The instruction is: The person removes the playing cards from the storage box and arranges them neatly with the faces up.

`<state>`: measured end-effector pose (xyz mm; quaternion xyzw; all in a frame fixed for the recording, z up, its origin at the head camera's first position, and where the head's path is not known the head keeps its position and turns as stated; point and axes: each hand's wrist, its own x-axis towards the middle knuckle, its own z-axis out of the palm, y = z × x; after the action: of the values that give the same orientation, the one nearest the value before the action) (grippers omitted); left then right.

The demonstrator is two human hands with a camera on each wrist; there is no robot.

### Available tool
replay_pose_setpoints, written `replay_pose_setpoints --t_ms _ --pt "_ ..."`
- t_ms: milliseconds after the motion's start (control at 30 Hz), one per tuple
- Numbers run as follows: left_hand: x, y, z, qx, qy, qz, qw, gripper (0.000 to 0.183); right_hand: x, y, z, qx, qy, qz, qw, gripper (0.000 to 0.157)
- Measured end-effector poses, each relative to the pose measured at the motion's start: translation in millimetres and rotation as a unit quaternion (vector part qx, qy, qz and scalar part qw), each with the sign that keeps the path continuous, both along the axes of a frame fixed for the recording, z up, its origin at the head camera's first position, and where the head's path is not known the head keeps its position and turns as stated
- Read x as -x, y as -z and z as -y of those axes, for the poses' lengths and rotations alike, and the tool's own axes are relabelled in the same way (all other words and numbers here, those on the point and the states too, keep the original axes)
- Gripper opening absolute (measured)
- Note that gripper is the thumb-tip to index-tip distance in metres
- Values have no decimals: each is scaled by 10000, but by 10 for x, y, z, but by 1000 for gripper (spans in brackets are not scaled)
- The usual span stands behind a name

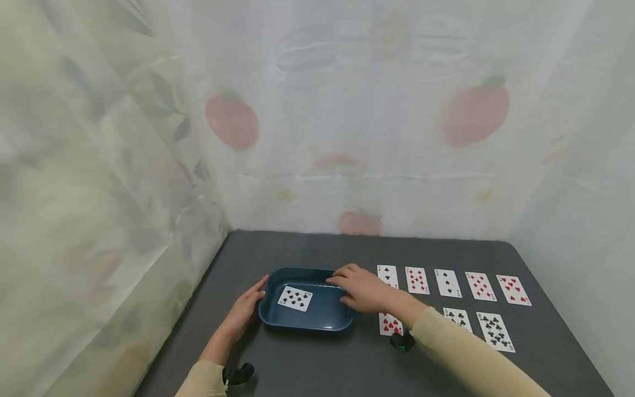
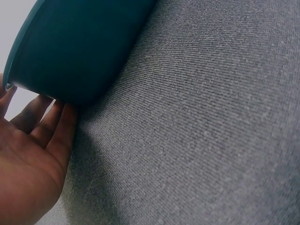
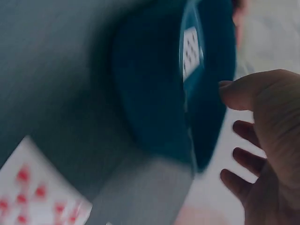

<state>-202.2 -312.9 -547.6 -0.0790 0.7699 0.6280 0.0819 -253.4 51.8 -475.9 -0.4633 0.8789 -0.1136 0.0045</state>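
A dark blue tray [image 1: 317, 322] rests on the dark table, and a spades playing card [image 1: 295, 298] lies face up inside it. At the tray's left end, my left hand [image 1: 241, 314] touches the outer wall and rim; the left wrist view shows its fingers nearly straight against the tray [image 2: 79, 51]. My right hand [image 1: 364, 289] hovers over the tray's right end. In the right wrist view, the thumb and fingers of this hand [image 3: 267, 136] are spread apart with nothing between them. A red hearts card [image 1: 391, 324] lies just right of the tray, partly covered by the right forearm.
Face-up playing cards lie in two rows on the right of the table [image 1: 337, 366], among them a diamonds card [image 1: 417, 280], a spades card [image 1: 448, 283] and a clubs card [image 1: 495, 332]. The right arm crosses the lower row. Printed curtains [image 1: 357, 110] hang behind and beside the table.
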Motion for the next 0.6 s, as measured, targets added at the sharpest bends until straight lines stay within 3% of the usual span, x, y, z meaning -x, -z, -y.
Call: replay_pose_setpoints --t_ms 267,600 --pt "-34 -6 -12 34 25 23 10000 52 -31 216 786 -1535 -217 51 9879 49" --pt "-33 -15 -36 1 43 4 10000 52 -17 311 1051 -2090 54 638 9758 57"
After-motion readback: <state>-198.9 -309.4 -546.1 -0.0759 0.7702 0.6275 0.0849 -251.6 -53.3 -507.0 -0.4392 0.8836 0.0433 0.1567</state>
